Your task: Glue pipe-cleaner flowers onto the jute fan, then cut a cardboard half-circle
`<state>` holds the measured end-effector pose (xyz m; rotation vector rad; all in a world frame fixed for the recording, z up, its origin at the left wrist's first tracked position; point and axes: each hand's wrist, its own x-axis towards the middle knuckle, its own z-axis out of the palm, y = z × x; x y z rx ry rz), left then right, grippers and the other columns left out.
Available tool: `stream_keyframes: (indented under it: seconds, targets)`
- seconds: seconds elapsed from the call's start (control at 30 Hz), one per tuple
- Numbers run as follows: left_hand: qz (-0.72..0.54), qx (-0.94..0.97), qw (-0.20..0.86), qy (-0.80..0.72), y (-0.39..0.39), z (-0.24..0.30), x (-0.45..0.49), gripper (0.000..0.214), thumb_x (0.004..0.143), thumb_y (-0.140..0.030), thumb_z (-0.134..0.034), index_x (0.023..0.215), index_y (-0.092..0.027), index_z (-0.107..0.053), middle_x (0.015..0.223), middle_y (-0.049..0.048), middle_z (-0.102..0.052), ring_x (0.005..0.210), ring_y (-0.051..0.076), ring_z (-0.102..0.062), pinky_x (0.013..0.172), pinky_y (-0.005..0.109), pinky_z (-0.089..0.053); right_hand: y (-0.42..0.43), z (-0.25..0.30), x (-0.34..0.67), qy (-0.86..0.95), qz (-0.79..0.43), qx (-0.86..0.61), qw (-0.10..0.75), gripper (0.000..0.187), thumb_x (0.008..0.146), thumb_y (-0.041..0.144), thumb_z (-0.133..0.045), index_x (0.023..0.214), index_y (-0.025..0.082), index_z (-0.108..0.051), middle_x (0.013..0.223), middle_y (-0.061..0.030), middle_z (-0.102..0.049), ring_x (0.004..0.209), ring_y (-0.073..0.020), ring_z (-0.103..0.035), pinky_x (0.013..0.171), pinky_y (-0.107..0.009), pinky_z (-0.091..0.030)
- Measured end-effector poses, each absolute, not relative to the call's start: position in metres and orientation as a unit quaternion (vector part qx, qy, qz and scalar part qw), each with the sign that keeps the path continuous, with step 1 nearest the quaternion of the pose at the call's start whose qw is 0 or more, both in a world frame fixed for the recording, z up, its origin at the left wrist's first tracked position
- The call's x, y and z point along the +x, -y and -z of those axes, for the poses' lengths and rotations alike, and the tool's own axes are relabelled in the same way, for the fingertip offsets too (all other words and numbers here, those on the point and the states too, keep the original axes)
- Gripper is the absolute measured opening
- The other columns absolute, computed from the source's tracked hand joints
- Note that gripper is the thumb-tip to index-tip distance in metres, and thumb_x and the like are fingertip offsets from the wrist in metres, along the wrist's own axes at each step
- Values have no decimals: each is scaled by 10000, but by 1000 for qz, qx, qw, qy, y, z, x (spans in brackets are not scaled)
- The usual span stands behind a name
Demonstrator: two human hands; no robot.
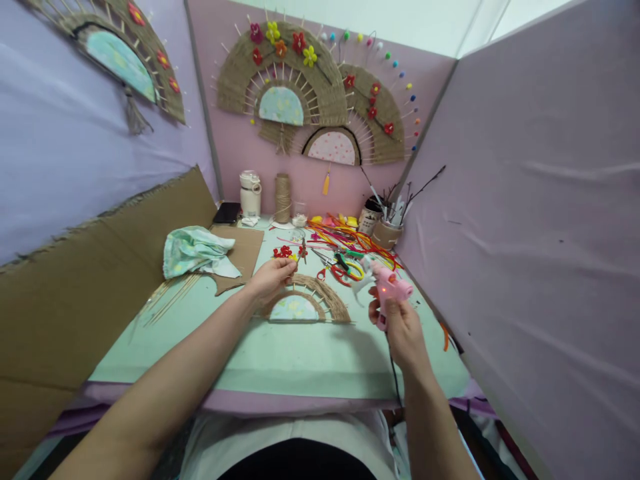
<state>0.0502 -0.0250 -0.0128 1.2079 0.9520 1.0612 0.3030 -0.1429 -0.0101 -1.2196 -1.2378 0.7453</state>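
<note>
My right hand (pixel 400 330) is wrapped round a pink hot glue gun (pixel 393 288) with a lit orange light, its nozzle pointing left above the table. My left hand (pixel 275 279) is closed in a pinch on a thin, dark twig-like piece (pixel 302 251) with some red on it; its exact kind is too small to tell. Just below that hand lies a twine-woven fan (pixel 327 297) with a pale green floral half-circle (pixel 293 308). Behind the fingers sit small red flowers (pixel 283 252). Scissors and pliers with red, yellow and green handles (pixel 345 268) lie between both hands.
Crumpled green cloth (pixel 195 250) rests on cardboard (pixel 245 243) at left, near thin sticks (pixel 173 297). At the back stand a white cup (pixel 250 193), a twine spool (pixel 283 199) and a pot of twigs (pixel 387 233). Colourful pipe cleaners (pixel 345 235) lie before them. Partitions enclose the table.
</note>
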Motion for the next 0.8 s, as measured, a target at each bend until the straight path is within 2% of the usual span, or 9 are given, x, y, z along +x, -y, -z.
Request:
stream_keyframes:
  seconds: [0.07,0.17,0.3,0.4,0.5,0.57,0.67,0.8]
  targets:
    - [-441,468,677,-359,31,10,51,301,680,-354,-768,688,-137,-559,652,-24,-518,565,63,-438,530,193,-353,142,10,284,545,-349,-495,580,466,886,583,-440,942,155,-617,640,-10,-576,538,-123,-478,519,-263,-401]
    - [-408,419,742,-329,36,8,51,258,675,-264,-792,683,-114,-582,675,-7,-536,581,52,-454,511,162,-351,136,10,270,537,-383,-476,582,458,880,591,-442,918,165,-605,665,-10,-587,556,-124,-497,528,-262,-409]
    - [-397,375,772,-326,41,4,54,157,770,-178,-715,690,-105,-602,690,8,-568,572,45,-483,491,141,-371,127,8,274,510,-380,-494,593,460,873,608,-447,893,168,-579,697,-9,-585,567,-120,-507,523,-255,-401]
    - [-394,346,790,-317,49,-3,70,120,849,-144,-622,736,-104,-629,797,57,-644,636,63,-567,516,143,-429,124,8,284,526,-334,-523,582,468,875,613,-434,884,165,-570,680,-4,-561,561,-125,-496,521,-263,-393]
    - [-396,314,816,-280,61,-13,100,128,879,-114,-569,782,-93,-650,938,109,-682,789,101,-650,628,158,-513,124,11,291,564,-235,-555,564,430,894,585,-422,869,175,-551,680,-5,-545,587,-140,-492,561,-282,-401]
    - [-406,289,833,-242,69,-18,123,104,858,-85,-590,772,-90,-647,972,119,-688,903,132,-669,763,177,-538,125,14,295,586,-165,-569,553,386,910,550,-419,840,189,-535,710,-17,-550,642,-157,-507,603,-293,-409]
    - [-417,267,844,-207,76,-25,149,105,851,-65,-591,763,-88,-644,935,109,-693,986,154,-666,933,218,-507,127,16,301,599,-105,-577,545,348,931,510,-400,832,200,-522,753,-32,-554,720,-179,-520,655,-305,-413]
    - [-422,271,837,-217,75,-29,163,173,884,-51,-526,757,-73,-640,938,124,-695,999,152,-666,1008,238,-469,133,15,311,606,-85,-580,538,343,941,493,-384,831,196,-517,773,-33,-555,740,-180,-516,683,-304,-408]
